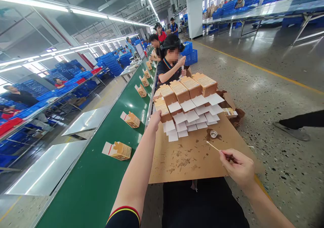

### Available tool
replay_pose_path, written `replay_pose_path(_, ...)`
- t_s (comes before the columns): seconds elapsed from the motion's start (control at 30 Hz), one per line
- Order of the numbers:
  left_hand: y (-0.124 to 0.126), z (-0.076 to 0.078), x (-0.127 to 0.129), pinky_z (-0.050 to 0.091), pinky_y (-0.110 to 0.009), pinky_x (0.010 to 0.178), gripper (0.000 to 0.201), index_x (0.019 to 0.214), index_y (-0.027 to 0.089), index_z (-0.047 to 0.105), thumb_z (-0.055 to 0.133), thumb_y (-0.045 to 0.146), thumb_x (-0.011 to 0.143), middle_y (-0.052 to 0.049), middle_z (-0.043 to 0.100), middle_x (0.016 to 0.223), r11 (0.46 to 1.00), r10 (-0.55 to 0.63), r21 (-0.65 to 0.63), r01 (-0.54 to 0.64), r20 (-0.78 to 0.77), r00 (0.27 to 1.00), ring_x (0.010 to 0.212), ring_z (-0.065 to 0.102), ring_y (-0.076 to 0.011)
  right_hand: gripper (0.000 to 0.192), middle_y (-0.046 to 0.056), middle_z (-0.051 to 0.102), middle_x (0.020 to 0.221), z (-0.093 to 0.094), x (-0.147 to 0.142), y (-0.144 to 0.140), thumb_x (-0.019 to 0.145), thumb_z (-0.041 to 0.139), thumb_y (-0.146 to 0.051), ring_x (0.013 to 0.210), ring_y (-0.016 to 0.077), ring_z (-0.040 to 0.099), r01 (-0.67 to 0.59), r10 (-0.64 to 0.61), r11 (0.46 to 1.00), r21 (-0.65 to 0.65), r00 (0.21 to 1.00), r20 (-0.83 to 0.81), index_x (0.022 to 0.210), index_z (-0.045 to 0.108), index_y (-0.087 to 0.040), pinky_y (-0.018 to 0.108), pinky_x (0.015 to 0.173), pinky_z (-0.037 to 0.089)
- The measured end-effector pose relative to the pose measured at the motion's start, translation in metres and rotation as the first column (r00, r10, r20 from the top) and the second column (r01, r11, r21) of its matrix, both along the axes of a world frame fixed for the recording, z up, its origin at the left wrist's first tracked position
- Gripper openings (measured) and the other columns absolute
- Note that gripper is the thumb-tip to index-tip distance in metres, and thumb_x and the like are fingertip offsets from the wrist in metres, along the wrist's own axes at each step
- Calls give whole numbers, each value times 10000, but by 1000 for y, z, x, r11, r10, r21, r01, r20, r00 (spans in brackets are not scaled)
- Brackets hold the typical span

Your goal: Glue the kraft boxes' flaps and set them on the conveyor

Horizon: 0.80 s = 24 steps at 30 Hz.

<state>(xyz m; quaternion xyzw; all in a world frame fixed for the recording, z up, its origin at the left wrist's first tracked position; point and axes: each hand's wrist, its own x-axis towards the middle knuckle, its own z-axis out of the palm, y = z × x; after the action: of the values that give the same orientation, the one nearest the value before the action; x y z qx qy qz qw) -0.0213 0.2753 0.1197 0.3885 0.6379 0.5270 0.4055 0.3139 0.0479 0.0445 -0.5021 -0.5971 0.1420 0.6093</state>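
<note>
My right hand (239, 165) pinches a thin cotton swab (212, 145), its pale tip pointing toward a small clear round dish (213, 134) on the cardboard sheet. My left hand (155, 118) is closed at the near left corner of a brown carton (163, 107), the leftmost one in the front of a stack. Part of its fingers is hidden behind that carton. Several more brown cartons (179, 90) are piled there in rows, lying down with white flaps (181, 126) sticking out toward me.
The cardboard sheet (187, 170) has dark wet spots. On my left runs a green conveyor belt (101, 177) carrying several open cartons (123, 151). A co-worker (170, 61) sits beyond the stack. At the right, another person's leg (301, 121) shows on the speckled floor.
</note>
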Motion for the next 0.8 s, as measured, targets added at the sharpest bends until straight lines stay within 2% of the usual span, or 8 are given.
replay_pose_path(0.13,-28,18,-13,591,-432,979,207,1024,193,763,747,320,862,-125,810,1123,997,52,-54,-48,72,996,1142,750,-320,244,-12,656,622,6,-1,4,1038,728,-322,496,153,588,-11,10,999,45,1000,23,801,734,-263,304,496,528)
replay_pose_path(0.23,-76,16,-33,621,-422,1005,358,1173,174,777,768,356,865,-137,819,1279,999,42,17,-47,235,971,1234,762,-324,271,-3,659,616,9,2,0,1045,733,-343,486,148,584,-20,19,999,44,999,39,792,730,-247,291,474,519)
replay_pose_path(0.33,-139,-12,-48,632,-450,1066,527,1241,168,790,905,362,765,-150,805,1376,996,-14,84,-22,410,912,1311,752,-357,321,3,647,603,7,3,-9,1059,728,-406,475,152,575,-28,28,1000,-7,999,26,778,724,-249,289,454,510)
replay_pose_path(0.4,-176,-40,-47,633,-484,1091,599,1237,186,794,986,371,700,-152,802,1393,998,-26,56,0,459,888,1320,753,-379,338,0,636,596,0,-2,-15,1064,724,-426,470,150,567,-53,53,998,-38,999,10,774,723,-251,280,447,502)
replay_pose_path(0.47,-202,-69,-41,634,-505,1094,642,1218,205,789,1045,387,659,-150,807,1374,1000,-17,-8,24,475,880,1300,764,-385,344,1,647,606,-10,-14,-19,1070,713,-417,484,145,580,-117,118,990,-75,993,8,772,725,-246,264,463,506)
replay_pose_path(0.53,-215,-90,-32,629,-490,1101,685,1208,216,775,1086,381,621,-140,820,1312,998,-2,-50,27,453,892,1273,776,-366,353,0,659,615,-21,-31,-20,1078,692,-394,500,138,592,-208,211,970,-122,977,15,762,719,-240,247,485,509)
replay_pose_path(0.6,-217,-102,-26,615,-465,1119,736,1219,227,755,1109,376,591,-124,824,1262,998,14,-57,11,424,906,1265,779,-338,359,-4,659,615,-29,-50,-20,1078,675,-364,505,131,589,-283,290,945,-165,957,21,743,701,-239,236,501,507)
replay_pose_path(0.8,-213,-103,-24,585,-495,1173,826,1236,245,695,1123,442,558,-123,810,1308,998,21,-67,6,390,921,1316,759,-335,253,-7,681,657,-39,-91,-23,1028,674,-231,551,138,622,-369,384,909,-196,922,45,777,700,-248,244,574,524)
